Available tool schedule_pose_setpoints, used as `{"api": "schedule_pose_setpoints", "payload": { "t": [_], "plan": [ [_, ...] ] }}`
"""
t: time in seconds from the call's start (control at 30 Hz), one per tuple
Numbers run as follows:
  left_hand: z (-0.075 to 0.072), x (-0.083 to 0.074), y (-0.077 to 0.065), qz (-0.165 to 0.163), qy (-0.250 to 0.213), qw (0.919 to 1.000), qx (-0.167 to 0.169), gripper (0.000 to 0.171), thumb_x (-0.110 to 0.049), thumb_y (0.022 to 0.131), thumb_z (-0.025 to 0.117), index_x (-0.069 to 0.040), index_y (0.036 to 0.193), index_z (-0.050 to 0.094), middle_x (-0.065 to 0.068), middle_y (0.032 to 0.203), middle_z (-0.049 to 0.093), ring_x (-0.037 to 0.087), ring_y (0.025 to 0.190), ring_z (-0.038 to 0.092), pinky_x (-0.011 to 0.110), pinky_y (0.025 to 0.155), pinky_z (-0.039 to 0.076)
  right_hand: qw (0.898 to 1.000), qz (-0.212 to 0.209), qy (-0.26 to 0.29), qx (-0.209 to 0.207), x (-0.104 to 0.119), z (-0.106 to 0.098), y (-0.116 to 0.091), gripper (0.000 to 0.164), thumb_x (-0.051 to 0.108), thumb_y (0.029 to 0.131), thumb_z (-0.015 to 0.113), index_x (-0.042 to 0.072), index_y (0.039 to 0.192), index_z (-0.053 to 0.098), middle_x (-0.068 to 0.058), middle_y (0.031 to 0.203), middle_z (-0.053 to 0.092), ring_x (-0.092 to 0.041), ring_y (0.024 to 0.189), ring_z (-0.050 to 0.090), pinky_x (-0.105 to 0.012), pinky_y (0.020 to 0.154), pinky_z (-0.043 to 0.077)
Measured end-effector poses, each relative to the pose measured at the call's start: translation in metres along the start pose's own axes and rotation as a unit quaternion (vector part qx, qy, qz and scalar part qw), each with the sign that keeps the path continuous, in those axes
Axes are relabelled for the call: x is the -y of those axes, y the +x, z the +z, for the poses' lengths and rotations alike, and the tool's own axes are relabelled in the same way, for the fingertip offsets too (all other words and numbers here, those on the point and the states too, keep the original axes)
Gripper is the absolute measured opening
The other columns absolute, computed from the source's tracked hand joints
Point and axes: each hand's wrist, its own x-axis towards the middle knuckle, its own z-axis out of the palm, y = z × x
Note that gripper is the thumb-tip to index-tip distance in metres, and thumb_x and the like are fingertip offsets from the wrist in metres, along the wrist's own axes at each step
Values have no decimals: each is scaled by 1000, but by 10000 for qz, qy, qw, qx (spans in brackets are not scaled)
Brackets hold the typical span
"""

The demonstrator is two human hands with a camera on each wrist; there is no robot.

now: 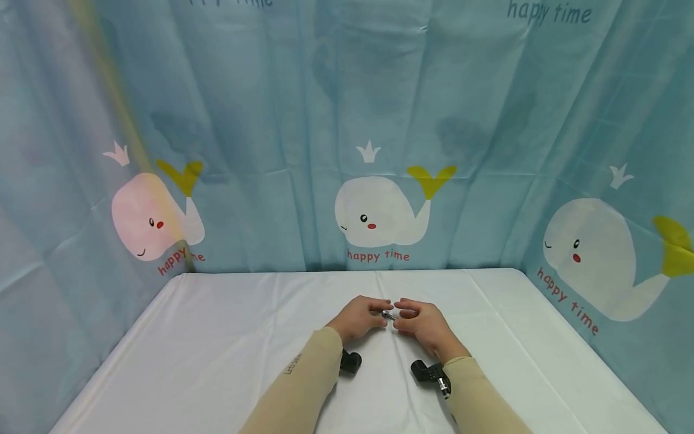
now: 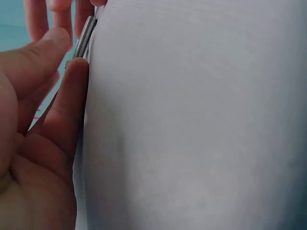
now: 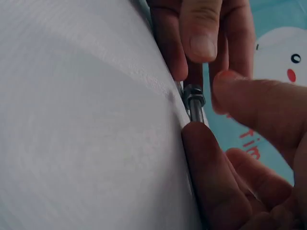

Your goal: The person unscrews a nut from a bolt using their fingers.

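Note:
A small silver metal bolt (image 1: 388, 314), with a wider head or nut at one end, is between my two hands. In the left wrist view its threaded shaft (image 2: 84, 38) shows beyond my left thumb tip, one end near the white cloth. My left hand (image 1: 359, 316) is at the wider end, thumb and index finger apart. My right hand (image 1: 425, 322) is at the shaft end, its thumb and index finger also apart. In the right wrist view the right thumb hides the shaft's near end, below the wider end (image 3: 194, 94). Whether any fingertip touches the bolt is unclear.
A white cloth (image 1: 206, 349) covers the table. Behind and beside it hangs a blue curtain (image 1: 260, 217) printed with whales. A black wrist device (image 1: 350, 362) is at the left wrist and another (image 1: 428, 372) at the right, both close to the cloth.

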Motion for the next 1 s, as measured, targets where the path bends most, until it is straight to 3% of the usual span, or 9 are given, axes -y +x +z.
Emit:
{"api": "schedule_pose_setpoints", "payload": {
  "t": [0.13,0.3,0.47,0.7,0.8,0.9,1.0],
  "plan": [
    [3,-3,1,-173,91,9996,-223,30,-14,88,76,-20,118,76,-13,117,68,13,118,58,41,103,43,9932,-184,-1127,-208,6,5,-2,36,3,81,80,3,116,74,-14,137,58,-31,123,56,-37,84,55],
    [6,-9,1,-229,353,9980,-474,18,-11,86,78,-14,104,80,-11,99,71,13,104,62,36,94,48,9644,-540,-2559,-391,10,11,0,24,6,80,79,5,104,78,-11,122,67,-31,114,61,-43,86,53],
    [7,-12,-1,-245,516,9968,-561,14,-11,85,78,-12,99,80,-9,91,71,16,97,63,34,88,50,9379,-847,-3329,-490,12,15,2,10,6,80,76,7,90,80,-8,111,71,-32,109,63,-46,88,51],
    [9,-12,-3,-268,420,9969,-615,9,-9,86,76,-12,94,79,-11,83,68,12,87,61,32,82,51,9070,-1212,-4005,-482,15,19,2,4,7,81,77,9,78,77,-2,97,70,-24,92,65,-42,82,53],
    [9,-13,-5,-204,437,9970,-612,8,-8,86,76,-12,92,79,-11,81,67,11,83,60,31,79,51,9080,-1078,-4031,-364,16,21,1,12,7,85,75,11,73,73,0,82,66,-19,75,60,-36,68,51],
    [10,-13,-6,-154,507,9967,-607,7,-8,87,75,-12,91,78,-11,80,65,10,82,59,31,78,50,9176,-839,-3882,-176,18,20,1,19,7,88,72,11,70,69,2,69,58,-15,59,52,-31,54,45],
    [10,-12,-8,-103,453,9970,-620,7,-8,87,74,-14,91,77,-11,81,65,10,82,58,32,79,49,9279,-673,-3665,-85,19,19,0,20,8,89,71,10,70,68,3,64,56,-14,54,48,-28,50,40]
  ]
}}
